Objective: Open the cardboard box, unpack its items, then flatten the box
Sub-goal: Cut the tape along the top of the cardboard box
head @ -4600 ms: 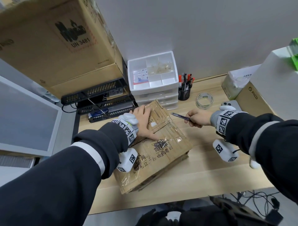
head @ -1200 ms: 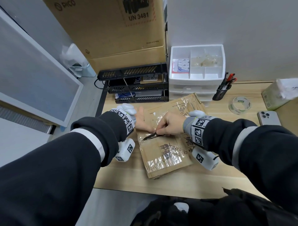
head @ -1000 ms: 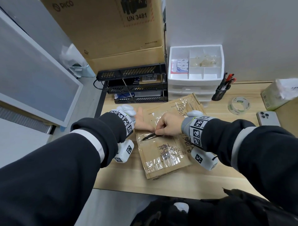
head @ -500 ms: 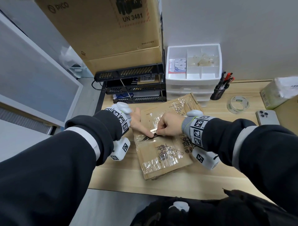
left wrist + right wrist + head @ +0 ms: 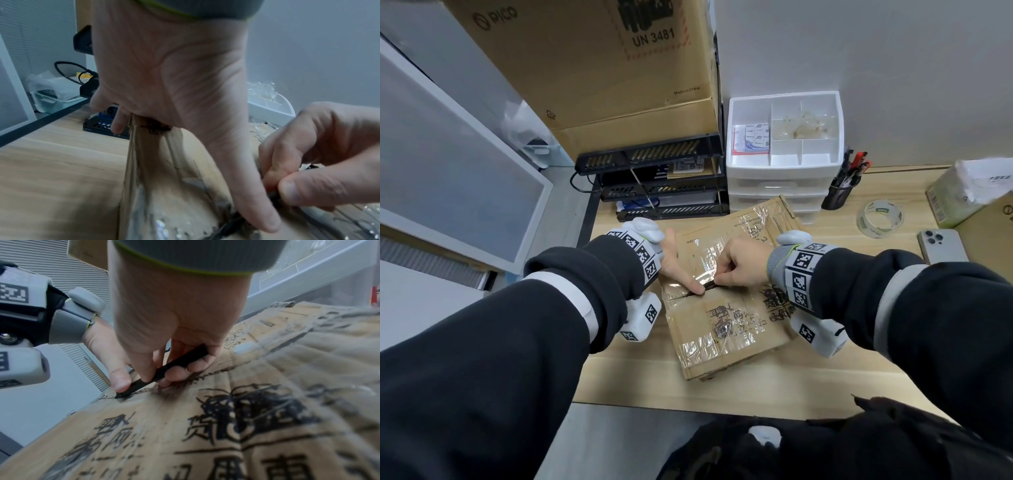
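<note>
A flat brown cardboard box, sealed with clear tape, lies on the wooden desk. My left hand holds its left end. In the left wrist view the fingers curl over the box edge and the thumb presses on top at the taped seam. My right hand grips a slim black cutter. In the right wrist view the cutter lies low along the seam of the box, its tip beside the left thumb.
Behind the box stand a white drawer organiser, black letter trays and a pen cup. A tape roll, a phone and a tissue pack lie at the right. The desk's front edge is near.
The right hand brought the cutter from the right of the box down onto the seam. In the last second the left thumb slid down to the seam beside the blade.
</note>
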